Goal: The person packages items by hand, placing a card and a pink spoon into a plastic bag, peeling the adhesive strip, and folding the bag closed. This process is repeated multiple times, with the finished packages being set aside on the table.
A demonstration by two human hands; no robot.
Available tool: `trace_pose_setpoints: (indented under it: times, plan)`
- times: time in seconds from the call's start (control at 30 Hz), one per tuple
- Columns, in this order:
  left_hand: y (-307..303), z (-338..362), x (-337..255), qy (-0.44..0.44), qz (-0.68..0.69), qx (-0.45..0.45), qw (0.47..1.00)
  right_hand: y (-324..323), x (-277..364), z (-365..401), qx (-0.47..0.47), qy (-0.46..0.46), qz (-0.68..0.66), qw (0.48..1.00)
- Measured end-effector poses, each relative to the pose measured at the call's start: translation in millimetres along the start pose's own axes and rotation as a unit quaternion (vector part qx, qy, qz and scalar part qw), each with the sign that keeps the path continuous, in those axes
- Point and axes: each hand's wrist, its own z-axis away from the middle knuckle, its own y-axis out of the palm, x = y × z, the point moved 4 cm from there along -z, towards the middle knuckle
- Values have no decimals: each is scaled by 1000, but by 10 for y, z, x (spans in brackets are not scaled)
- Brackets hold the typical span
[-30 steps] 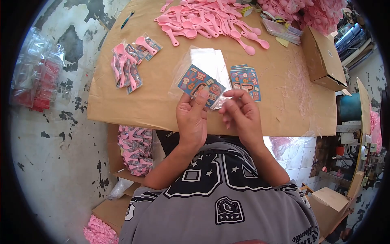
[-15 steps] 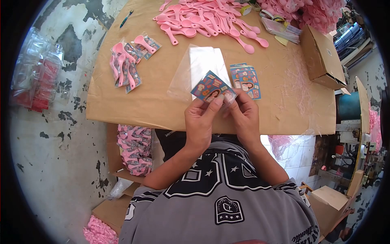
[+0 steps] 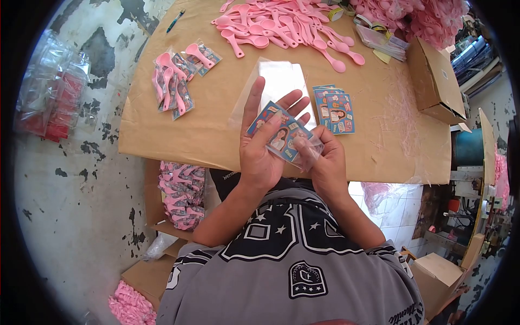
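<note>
A blue printed card [image 3: 280, 140] lies tilted across the palm of my left hand [image 3: 259, 160]. The thumb presses on the card while the other fingers stretch outward behind it. At the card's lower right, my right hand [image 3: 329, 165] pinches a clear plastic bag [image 3: 311, 156] around that end. Just beyond my hands is a pile of clear bags [image 3: 280, 76], partly hidden by my left fingers. To the right, several matching cards [image 3: 338, 114] lie overlapped on the brown-covered table [image 3: 184, 135].
Loose pink spoons [image 3: 281, 27] heap at the far side. Bagged spoons with cards [image 3: 172, 81] lie at left, near a pen [image 3: 175, 20]. A cardboard box [image 3: 433, 81] stands at right beside plastic scraps [image 3: 398, 124]. Another box of packed spoons [image 3: 183, 195] sits below the table's front edge.
My left hand has opened its fingers outward and now carries the card across its palm under the thumb. The right hand stays at the bag end. The whole view has shifted slightly.
</note>
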Motion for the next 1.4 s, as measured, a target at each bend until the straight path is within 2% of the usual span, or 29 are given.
trace_pose_setpoints:
  times: [0.23,0.33,0.37,0.43,0.47,0.53,0.57,0.67,0.7,0.8,0.87,0.93,1.0,1.07,1.1,1.2,1.3,1.4]
  plan:
    - [-35,5,95,-8,27,10,1000,43,51,0,14,-13,54,998]
    - [-80,0,131,-24,34,-26,999,87,59,-9,-15,-99,69,993]
    - [-112,-4,118,-30,36,-44,998,87,105,13,-29,-131,129,983]
    - [-184,-11,95,-47,33,-75,995,100,238,83,-57,-192,246,948]
    - [-224,-16,89,-59,29,-89,994,152,334,91,-33,-270,321,907]
    - [-313,-19,70,-73,32,-113,990,231,483,103,15,-413,458,787]
    - [-365,-19,56,-76,39,-124,989,147,397,84,63,-383,469,793]
    - [-510,-41,-67,-59,80,-141,985,170,626,42,132,-407,474,770]
    - [-563,-51,-123,-49,98,-144,984,162,713,-13,125,-425,479,758]
    - [-734,-78,-313,3,91,-170,981,-69,1017,-372,54,-359,480,799]
    - [-726,-71,-366,19,94,-167,981,-162,1245,-761,-13,-306,514,801]
    - [-662,-21,-395,27,75,-163,983,-312,1313,-1251,-10,-336,531,778]
    - [-561,35,-374,12,63,-159,985,-540,1328,-1780,-17,-361,606,709]
    - [-526,86,-369,7,52,-156,986,-752,1338,-2266,-41,-332,659,674]
    - [-563,115,-376,8,46,-155,987,-751,1354,-2368,-52,-316,683,656]
    - [-687,156,-381,16,35,-152,988,-687,1268,-2553,6,-337,673,659]
    - [-663,212,-355,10,11,-159,987,-621,1116,-2720,-12,-410,702,583]
    - [-682,273,-356,11,-12,-165,986,-597,1171,-2720,1,-331,737,589]
